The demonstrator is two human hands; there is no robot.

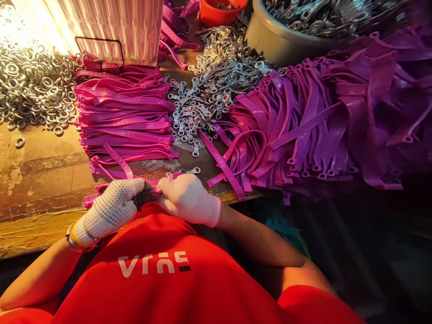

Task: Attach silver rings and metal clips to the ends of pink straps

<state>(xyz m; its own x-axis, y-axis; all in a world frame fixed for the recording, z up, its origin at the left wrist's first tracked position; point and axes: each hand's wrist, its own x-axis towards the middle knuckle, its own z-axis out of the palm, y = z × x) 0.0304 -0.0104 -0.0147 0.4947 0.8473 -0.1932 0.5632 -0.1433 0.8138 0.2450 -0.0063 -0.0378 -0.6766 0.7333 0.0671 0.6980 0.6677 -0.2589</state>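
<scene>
My left hand (116, 204), in a white dotted knit glove with dark fingertips, is closed on a magenta strap (156, 191) at the table's front edge. My right hand (189, 198), in a thin pale glove, pinches the same strap from the other side, and its fingertips meet those of the left. The hands partly hide the strap and whatever lies between the fingers. A small metal link (193, 170) shows just beyond my right knuckles. Past my left hand lies a stacked row of magenta straps (126, 117), with a few loose ones at its near end.
Metal rings (37, 85) are heaped at the left beside a ribbed translucent panel (131, 27). Small metal links (219, 76) spread over the middle of the table (43, 166). A big pile of purple straps (303, 121) fills the right. Behind stand a large tub (270, 33) of metal parts and a red-orange bowl (216, 15).
</scene>
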